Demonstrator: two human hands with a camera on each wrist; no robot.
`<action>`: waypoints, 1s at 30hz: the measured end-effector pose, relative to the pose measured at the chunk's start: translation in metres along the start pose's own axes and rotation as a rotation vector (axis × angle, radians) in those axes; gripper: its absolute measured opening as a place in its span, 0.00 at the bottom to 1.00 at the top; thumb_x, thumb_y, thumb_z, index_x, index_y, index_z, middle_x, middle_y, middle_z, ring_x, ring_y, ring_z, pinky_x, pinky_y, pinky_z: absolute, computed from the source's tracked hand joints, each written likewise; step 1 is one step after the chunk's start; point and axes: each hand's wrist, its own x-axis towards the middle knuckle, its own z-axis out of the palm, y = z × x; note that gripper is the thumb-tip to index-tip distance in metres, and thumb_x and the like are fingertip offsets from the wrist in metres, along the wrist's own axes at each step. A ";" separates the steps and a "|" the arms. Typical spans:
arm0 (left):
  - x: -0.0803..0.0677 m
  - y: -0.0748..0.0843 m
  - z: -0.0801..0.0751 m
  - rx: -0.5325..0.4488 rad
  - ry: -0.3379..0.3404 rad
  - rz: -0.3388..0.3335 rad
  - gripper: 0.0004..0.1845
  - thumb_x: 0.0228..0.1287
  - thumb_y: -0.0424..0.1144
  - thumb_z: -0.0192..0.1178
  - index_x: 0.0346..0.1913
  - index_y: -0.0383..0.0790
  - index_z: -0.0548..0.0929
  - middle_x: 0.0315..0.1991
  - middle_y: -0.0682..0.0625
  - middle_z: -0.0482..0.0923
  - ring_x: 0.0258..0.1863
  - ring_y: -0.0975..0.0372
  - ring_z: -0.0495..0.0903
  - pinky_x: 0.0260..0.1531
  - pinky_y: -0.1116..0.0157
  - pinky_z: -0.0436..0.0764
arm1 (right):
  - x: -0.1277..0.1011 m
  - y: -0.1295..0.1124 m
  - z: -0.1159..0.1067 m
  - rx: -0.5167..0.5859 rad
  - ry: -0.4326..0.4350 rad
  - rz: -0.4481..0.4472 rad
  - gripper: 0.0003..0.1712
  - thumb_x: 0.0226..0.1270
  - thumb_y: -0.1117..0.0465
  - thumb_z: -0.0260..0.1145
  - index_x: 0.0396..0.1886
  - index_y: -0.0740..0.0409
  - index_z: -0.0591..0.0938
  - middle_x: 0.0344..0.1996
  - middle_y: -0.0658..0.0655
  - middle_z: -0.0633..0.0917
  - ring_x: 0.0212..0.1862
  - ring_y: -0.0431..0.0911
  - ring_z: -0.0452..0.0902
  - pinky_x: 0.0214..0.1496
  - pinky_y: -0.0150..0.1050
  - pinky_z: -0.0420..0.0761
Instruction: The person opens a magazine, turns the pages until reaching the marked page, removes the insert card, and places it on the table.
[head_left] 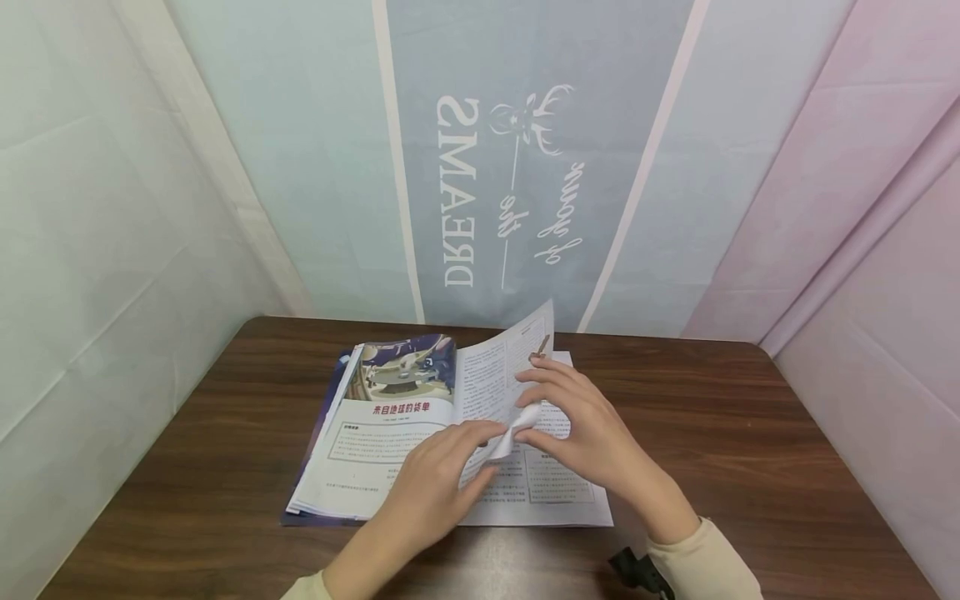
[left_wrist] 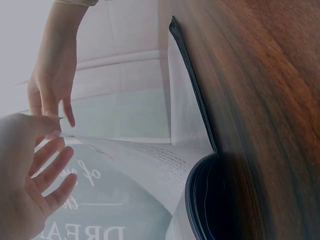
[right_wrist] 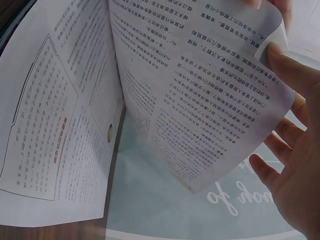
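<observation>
An open magazine (head_left: 390, 492) lies on the table, with one printed page (head_left: 487, 375) raised from its right side. My right hand (head_left: 585, 417) pinches the outer edge of that page, its thumb on a small folded-over flap (right_wrist: 272, 45). From the near side, my left hand (head_left: 442, 471) pinches the same page close to the flap, thumb and index finger at the paper's edge. Seen in the left wrist view, the left hand's other fingers (left_wrist: 57, 167) spread loosely below the page. The left-hand page carries a colour picture (head_left: 405, 371) and a red title.
Dark wood-grain table (head_left: 210, 467) surrounds the magazine. A pale curtain (head_left: 525, 167) with mirrored lettering hangs behind the table's far edge, and further curtains stand at both sides. A black strap (head_left: 637, 571) shows by the right sleeve.
</observation>
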 end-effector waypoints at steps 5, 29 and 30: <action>-0.001 0.000 -0.001 -0.002 0.022 -0.002 0.26 0.59 0.34 0.71 0.61 0.47 0.78 0.53 0.55 0.82 0.51 0.63 0.81 0.50 0.63 0.82 | 0.001 -0.003 0.001 0.002 0.020 -0.018 0.23 0.46 0.59 0.83 0.43 0.47 0.83 0.59 0.50 0.80 0.69 0.53 0.66 0.69 0.56 0.65; -0.035 -0.039 -0.029 0.172 0.103 -0.172 0.35 0.53 0.25 0.71 0.66 0.41 0.73 0.56 0.47 0.79 0.43 0.61 0.83 0.41 0.60 0.85 | -0.027 0.004 -0.006 -0.030 -0.001 -0.010 0.29 0.49 0.61 0.80 0.53 0.50 0.82 0.61 0.51 0.79 0.64 0.51 0.71 0.63 0.51 0.72; -0.038 -0.041 -0.031 0.182 0.102 -0.190 0.35 0.53 0.25 0.71 0.66 0.41 0.73 0.56 0.46 0.79 0.44 0.59 0.83 0.42 0.59 0.85 | -0.030 0.006 -0.006 -0.038 -0.014 0.006 0.28 0.50 0.60 0.80 0.53 0.49 0.82 0.61 0.51 0.79 0.64 0.51 0.72 0.62 0.53 0.72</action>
